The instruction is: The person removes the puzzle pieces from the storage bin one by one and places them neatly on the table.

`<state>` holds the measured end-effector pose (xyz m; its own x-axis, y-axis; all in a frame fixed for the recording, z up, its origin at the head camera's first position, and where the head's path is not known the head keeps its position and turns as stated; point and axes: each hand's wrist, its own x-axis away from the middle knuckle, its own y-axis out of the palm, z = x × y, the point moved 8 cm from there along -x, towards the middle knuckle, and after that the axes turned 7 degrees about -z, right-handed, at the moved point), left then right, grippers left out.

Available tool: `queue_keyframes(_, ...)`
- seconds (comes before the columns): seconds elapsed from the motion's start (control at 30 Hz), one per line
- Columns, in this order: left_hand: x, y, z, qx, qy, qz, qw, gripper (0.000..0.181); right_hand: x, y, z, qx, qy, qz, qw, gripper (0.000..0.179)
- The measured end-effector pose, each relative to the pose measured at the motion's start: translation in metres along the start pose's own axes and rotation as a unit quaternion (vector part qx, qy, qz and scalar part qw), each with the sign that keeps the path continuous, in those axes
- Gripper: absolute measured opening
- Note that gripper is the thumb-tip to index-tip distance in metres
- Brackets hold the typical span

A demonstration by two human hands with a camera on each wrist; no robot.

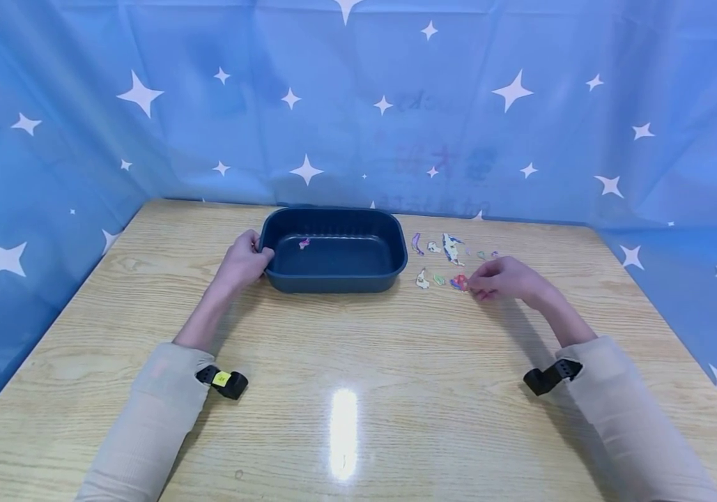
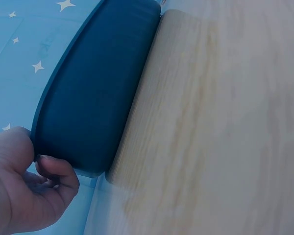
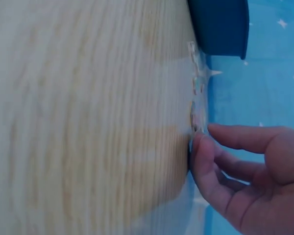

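Note:
A dark blue rectangular plastic tub [image 1: 333, 284] rests on the table, with a small pink and purple cut-out [image 1: 304, 243] on its floor. My left hand [image 1: 244, 262] grips the tub's left end at the rim, thumb in front; the left wrist view shows its fingers curled at the corner. Right of the tub, my right hand [image 1: 505, 277] pinches the edge of a small flat red and blue cut-out [image 1: 459, 282], low at the tabletop. The fingers partly cover that piece in the right wrist view, where more cut-outs [image 3: 195, 85] lie in line toward the tub.
More flat cut-outs lie between tub and right hand: a long white and blue one [image 1: 451, 249], a purple strip [image 1: 417, 243], a green one [image 1: 438, 279] and pale ones. A blue star-patterned curtain [image 1: 333, 104] stands along the back of the wooden table [image 1: 283, 362].

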<state>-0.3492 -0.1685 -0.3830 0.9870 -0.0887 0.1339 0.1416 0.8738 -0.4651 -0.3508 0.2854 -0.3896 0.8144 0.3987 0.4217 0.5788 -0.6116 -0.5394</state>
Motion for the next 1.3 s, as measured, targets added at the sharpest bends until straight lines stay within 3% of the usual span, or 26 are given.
queue_keyframes(0.17,-0.001,0.000,0.000,0.003,0.002,-0.001,1.0000,0.009,0.003,-0.005,-0.004,0.007,-0.020,0.010,0.9997,0.030)
queue_keyframes(0.4,0.000,0.000,0.000,0.006,0.005,-0.001,1.0000,0.009,0.001,-0.013,-0.026,0.020,-0.065,0.053,0.9963,0.029)
queue_keyframes(0.7,0.000,0.000,0.000,0.006,0.002,0.001,1.0000,0.009,-0.012,-0.010,-0.064,0.030,-0.112,0.105,0.9877,0.040)
queue_keyframes(0.93,0.000,0.001,0.000,0.005,0.000,0.000,1.0000,0.009,-0.029,-0.003,-0.106,0.019,-0.162,0.146,0.9757,0.033)
queue_keyframes(1.3,0.000,0.000,0.001,0.007,-0.003,-0.002,1.0000,0.009,-0.075,0.042,-0.174,0.013,-0.214,0.095,0.9721,0.025)
